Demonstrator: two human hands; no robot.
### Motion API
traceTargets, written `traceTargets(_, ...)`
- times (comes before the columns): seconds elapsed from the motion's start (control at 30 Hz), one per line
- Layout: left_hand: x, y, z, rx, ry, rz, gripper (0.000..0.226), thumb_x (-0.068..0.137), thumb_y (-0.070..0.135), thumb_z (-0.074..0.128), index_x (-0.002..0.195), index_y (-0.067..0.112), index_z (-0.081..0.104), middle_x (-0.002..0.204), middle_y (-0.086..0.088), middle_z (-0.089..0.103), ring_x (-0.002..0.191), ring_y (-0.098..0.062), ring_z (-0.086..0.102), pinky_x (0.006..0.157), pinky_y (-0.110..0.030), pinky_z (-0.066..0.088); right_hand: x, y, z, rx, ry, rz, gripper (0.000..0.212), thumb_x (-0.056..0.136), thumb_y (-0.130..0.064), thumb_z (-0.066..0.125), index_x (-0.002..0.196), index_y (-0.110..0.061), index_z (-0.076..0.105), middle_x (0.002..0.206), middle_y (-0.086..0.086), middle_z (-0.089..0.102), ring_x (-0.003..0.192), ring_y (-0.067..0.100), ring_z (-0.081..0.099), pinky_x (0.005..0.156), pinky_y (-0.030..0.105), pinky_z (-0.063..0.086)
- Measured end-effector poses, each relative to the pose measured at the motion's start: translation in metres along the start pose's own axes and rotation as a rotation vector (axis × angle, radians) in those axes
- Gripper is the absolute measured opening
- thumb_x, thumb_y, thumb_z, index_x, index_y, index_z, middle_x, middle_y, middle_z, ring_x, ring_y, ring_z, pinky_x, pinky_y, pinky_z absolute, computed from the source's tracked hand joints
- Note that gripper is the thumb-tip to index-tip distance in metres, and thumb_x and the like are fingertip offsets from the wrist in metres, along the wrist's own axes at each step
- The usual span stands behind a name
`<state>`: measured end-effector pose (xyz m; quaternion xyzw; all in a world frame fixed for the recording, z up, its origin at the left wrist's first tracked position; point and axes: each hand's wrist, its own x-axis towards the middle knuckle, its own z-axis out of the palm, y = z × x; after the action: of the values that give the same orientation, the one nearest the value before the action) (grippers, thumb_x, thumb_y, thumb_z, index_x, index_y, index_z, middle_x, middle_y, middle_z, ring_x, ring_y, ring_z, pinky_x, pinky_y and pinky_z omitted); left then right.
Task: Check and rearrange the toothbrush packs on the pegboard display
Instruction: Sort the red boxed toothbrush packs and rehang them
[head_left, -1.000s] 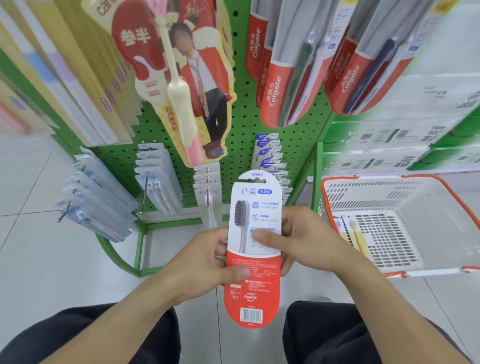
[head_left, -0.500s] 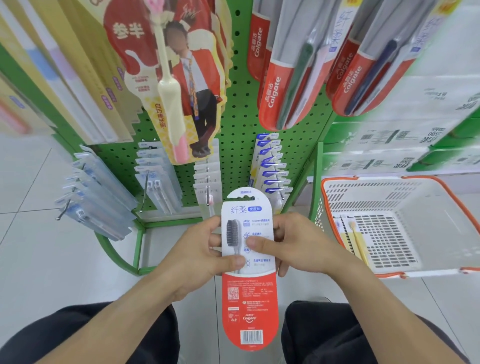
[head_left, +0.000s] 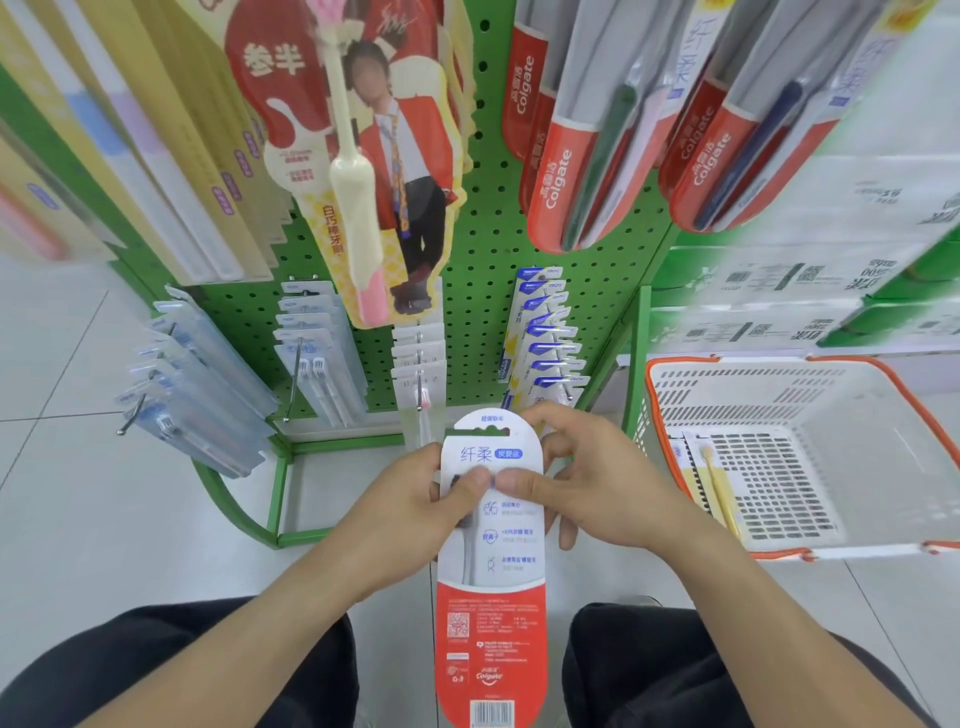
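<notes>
One toothbrush pack (head_left: 491, 571) is held upright in front of the green pegboard (head_left: 488, 270) by two hands: the left hand (head_left: 415, 512) and the right hand (head_left: 597, 493) pinch its upper part, thumbs on the front, fingers curled behind. The card is white above and red below, with a barcode at the bottom. One white basket (head_left: 810, 374) with an orange rim is seen at the right.

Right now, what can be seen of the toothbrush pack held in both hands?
The toothbrush pack is a long card with rounded ends, white above and red below, with a hang slot at the top, blue print, a Colgate logo and a barcode at the bottom. It is held upright in front of the pegboard. The left hand and right hand pinch its upper part, thumbs on the front.
</notes>
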<state>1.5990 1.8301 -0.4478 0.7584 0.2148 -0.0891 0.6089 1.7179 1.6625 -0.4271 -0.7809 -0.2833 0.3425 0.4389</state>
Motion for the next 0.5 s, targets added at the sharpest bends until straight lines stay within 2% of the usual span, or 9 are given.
traceTargets(0.13,-0.001,-0.004,0.002,0.075,0.025,0.077,0.013,0.100,0.031,0.058,0.109,0.029,0.066,0.095,0.010,0.077,0.087,-0.010,0.073,0.076,-0.032,0.059,-0.001,0.000,0.004,-0.048,-0.007,0.012,0.013,0.095,-0.033,0.068,0.099,-0.024,0.060,0.073,0.002,0.075,0.054,0.027,0.071,0.040,0.033,0.051)
traceTargets(0.23,-0.003,-0.002,0.003,-0.030,0.042,0.082,0.020,0.097,0.019,0.063,0.116,0.023,0.063,0.096,0.005,0.078,0.090,-0.009,0.074,0.066,-0.022,0.056,0.000,-0.001,0.007,-0.082,0.015,0.024,0.018,0.098,-0.035,0.063,0.095,-0.019,0.058,0.066,0.002,0.075,0.050,0.023,0.070,0.039,0.028,0.047)
traceTargets(0.33,-0.004,0.002,0.001,-0.064,0.052,0.091,0.017,0.095,0.015,0.066,0.112,0.020,0.064,0.093,0.004,0.078,0.088,-0.009,0.075,0.065,-0.023,0.058,0.000,-0.003,0.011,-0.116,0.067,0.022,0.026,0.100,-0.040,0.059,0.088,-0.017,0.054,0.060,0.002,0.072,0.045,0.021,0.067,0.039,0.027,0.045)
traceTargets(0.4,-0.004,0.003,0.001,-0.047,0.058,0.113,0.013,0.097,0.020,0.063,0.109,0.016,0.064,0.091,0.005,0.079,0.086,-0.009,0.074,0.066,-0.025,0.058,0.002,-0.004,0.014,-0.131,0.127,0.027,0.036,0.099,-0.044,0.057,0.083,-0.012,0.052,0.055,0.001,0.069,0.038,0.018,0.062,0.039,0.026,0.041)
traceTargets(0.5,-0.006,0.007,0.003,0.005,0.065,0.139,0.039,0.093,0.043,0.053,0.106,0.008,0.064,0.088,0.004,0.078,0.081,-0.011,0.074,0.075,-0.038,0.057,0.002,-0.007,0.018,-0.131,0.182,0.028,0.049,0.098,-0.049,0.055,0.072,-0.008,0.047,0.046,-0.003,0.062,0.032,0.012,0.055,0.038,0.024,0.037)
